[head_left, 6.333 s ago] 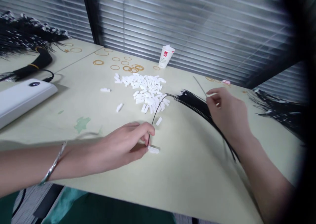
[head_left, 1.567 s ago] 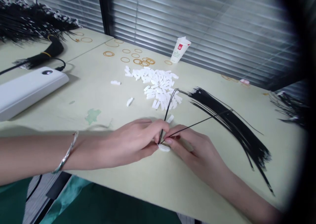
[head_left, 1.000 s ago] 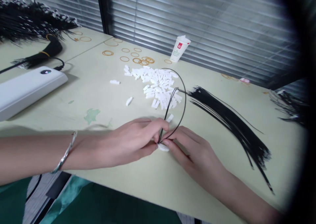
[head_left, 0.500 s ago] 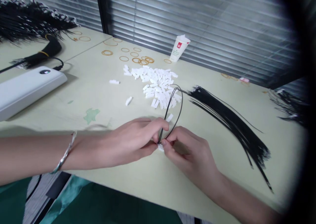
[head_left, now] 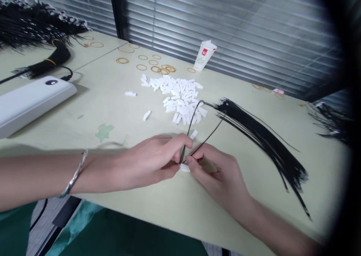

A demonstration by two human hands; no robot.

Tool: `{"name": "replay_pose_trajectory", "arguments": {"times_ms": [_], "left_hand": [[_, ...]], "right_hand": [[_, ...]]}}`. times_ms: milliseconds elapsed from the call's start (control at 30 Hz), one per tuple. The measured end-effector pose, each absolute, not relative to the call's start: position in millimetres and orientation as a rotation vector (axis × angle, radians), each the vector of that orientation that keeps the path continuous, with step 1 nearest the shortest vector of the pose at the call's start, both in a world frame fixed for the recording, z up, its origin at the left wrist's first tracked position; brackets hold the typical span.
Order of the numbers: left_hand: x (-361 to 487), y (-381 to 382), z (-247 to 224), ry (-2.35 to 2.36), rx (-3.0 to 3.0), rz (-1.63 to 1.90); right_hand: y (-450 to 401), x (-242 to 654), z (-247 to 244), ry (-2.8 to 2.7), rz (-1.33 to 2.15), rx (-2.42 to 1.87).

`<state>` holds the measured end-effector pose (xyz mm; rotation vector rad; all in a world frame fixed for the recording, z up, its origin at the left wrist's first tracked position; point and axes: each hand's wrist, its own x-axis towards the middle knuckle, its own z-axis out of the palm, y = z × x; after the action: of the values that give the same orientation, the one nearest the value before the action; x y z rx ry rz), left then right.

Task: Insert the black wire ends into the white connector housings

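A white connector (head_left: 185, 168) sits at the lower centre of the frame, low over a pale tabletop (head_left: 160, 218), its long axis running left to right and dipping slightly toward the right. The left hand (head_left: 156, 158) is the nearer, its fingertips against the connector's left end and closed around dark wires (head_left: 192, 118) that arch up toward centre; how firmly it grips the connector itself is hidden. The right hand (head_left: 221, 169) pinches a single black wire (head_left: 210, 135) between thumb and forefinger, just above and right of the connector, the wire's far length slanting to the upper right. Beyond, a black wire bundle (head_left: 259, 135) lies diagonally at right, a pile of white pieces (head_left: 183, 98) fills upper centre, and a paper cup (head_left: 205, 56) stands near window blinds (head_left: 225, 26).
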<state>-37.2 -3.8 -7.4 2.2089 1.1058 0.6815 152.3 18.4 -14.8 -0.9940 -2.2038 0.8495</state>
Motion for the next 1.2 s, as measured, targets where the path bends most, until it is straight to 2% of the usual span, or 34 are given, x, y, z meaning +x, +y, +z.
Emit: {"name": "replay_pose_trajectory", "arguments": {"times_ms": [500, 800, 867, 933, 1067, 1200], "left_hand": [[-36, -4, -8, 1.095, 2.198, 0.729], [-38, -3, -5, 1.076, 2.186, 0.637], [-39, -4, -4, 1.098, 2.165, 0.603], [-40, -6, -5, 1.128, 2.157, 0.598], [-42, -8, -8, 1.107, 2.195, 0.667], [-42, -5, -7, 1.087, 2.266, 0.609]], "right_hand": [[20, 153, -17, -2.339, 0.809, -0.818], [30, 155, -15, -2.427, 0.799, -0.728], [42, 165, -12, -2.481, 0.640, -0.669], [59, 178, -11, -2.474, 0.316, -0.700], [101, 210, -17, -2.437, -0.239, -1.206], [133, 233, -29, -2.449, -0.275, -1.415]]}}
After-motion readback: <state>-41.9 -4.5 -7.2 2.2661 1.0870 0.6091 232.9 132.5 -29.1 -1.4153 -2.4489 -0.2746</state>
